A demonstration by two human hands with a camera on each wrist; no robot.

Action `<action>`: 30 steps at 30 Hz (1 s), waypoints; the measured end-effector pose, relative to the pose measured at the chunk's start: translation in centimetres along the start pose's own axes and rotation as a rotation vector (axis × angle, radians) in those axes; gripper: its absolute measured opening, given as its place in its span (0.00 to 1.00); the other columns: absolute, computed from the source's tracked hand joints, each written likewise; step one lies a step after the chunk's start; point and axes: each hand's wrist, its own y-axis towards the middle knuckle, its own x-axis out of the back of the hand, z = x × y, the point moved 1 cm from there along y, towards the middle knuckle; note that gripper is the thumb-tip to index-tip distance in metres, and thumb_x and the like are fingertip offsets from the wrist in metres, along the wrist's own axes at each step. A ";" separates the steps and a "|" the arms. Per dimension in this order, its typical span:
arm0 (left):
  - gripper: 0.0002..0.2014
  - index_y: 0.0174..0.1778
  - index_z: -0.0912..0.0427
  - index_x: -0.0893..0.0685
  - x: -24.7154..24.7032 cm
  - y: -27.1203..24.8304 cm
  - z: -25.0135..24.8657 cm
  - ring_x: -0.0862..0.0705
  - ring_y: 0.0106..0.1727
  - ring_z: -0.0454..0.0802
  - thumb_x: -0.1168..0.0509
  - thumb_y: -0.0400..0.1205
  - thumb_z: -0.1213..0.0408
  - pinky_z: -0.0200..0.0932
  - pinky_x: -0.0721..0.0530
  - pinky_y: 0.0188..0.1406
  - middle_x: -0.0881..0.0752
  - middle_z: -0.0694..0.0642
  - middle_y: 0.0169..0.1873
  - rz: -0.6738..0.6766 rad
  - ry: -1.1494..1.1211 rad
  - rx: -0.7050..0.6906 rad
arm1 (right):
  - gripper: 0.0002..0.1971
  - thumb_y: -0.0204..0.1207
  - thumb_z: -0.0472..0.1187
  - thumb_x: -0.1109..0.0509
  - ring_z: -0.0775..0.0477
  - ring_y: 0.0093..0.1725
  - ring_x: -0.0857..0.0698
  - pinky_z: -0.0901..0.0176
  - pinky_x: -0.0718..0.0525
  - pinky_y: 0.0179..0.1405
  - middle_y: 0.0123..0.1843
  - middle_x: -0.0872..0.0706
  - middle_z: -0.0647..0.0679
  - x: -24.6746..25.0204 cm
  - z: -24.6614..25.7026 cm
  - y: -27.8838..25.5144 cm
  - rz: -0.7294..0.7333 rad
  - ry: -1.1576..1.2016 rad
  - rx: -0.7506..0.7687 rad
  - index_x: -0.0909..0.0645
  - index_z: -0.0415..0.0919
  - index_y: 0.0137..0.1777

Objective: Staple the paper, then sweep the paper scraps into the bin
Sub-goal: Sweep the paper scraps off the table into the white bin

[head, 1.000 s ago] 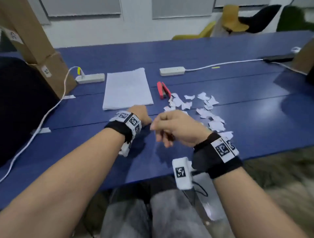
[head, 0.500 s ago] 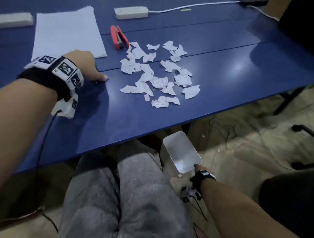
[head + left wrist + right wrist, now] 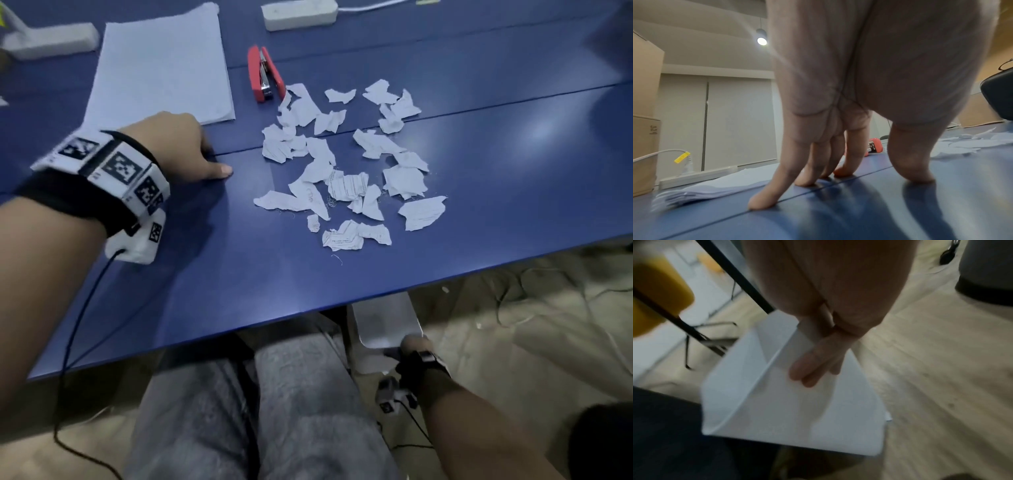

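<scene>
Scraps (image 3: 346, 164) lie on table (image 3: 479, 205). Your L hand (image 3: 178, 150) rests there, fingers straight. Your R hand (image 3: 818, 363) grips bin (image 3: 777, 410) rim below.

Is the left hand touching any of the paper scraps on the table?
No. In the head view the left hand rests its fingertips on bare blue table, apart from the paper scraps to its right.

Your only legible text: "324", printed sideways on the brown cardboard box (image 3: 645, 129); print on the scraps is unreadable.
</scene>
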 end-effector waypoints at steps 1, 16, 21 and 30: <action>0.24 0.55 0.60 0.11 0.0 -0.3 -0.1 0.21 0.45 0.61 0.35 0.80 0.42 0.46 0.23 0.48 0.12 0.65 0.50 0.000 -0.005 0.015 | 0.30 0.79 0.59 0.27 0.45 0.58 0.08 0.58 0.13 0.53 0.68 0.12 0.36 0.4 1.0 -1.1 -0.026 -0.005 0.041 0.15 0.34 0.70; 0.23 0.73 0.58 0.23 3.5 -9.1 -17.2 0.23 0.72 0.61 0.46 0.81 0.68 0.50 0.22 0.67 0.20 0.61 0.71 -0.124 -0.267 -0.320 | 0.19 0.78 0.25 0.44 0.26 0.29 0.08 0.53 0.12 0.19 0.52 0.13 0.20 6.4 2.7 -13.1 -0.047 0.795 0.218 0.25 0.22 0.68; 0.19 0.65 0.65 0.19 1.0 -8.8 -23.5 0.23 0.71 0.64 0.48 0.86 0.60 0.51 0.24 0.68 0.20 0.65 0.68 -0.020 -0.200 -0.502 | 0.26 0.75 0.26 0.45 0.22 0.29 0.08 0.50 0.10 0.23 0.61 0.15 0.19 6.9 1.8 -14.8 -0.073 0.815 0.309 0.24 0.27 0.73; 0.22 0.74 0.69 0.27 -0.9 -9.8 -24.7 0.32 0.77 0.63 0.50 0.87 0.63 0.56 0.32 0.75 0.30 0.67 0.75 0.048 0.031 -0.590 | 0.23 0.74 0.25 0.45 0.25 0.27 0.09 0.50 0.10 0.25 0.50 0.13 0.17 8.5 0.9 -17.4 -0.014 0.862 0.361 0.24 0.24 0.69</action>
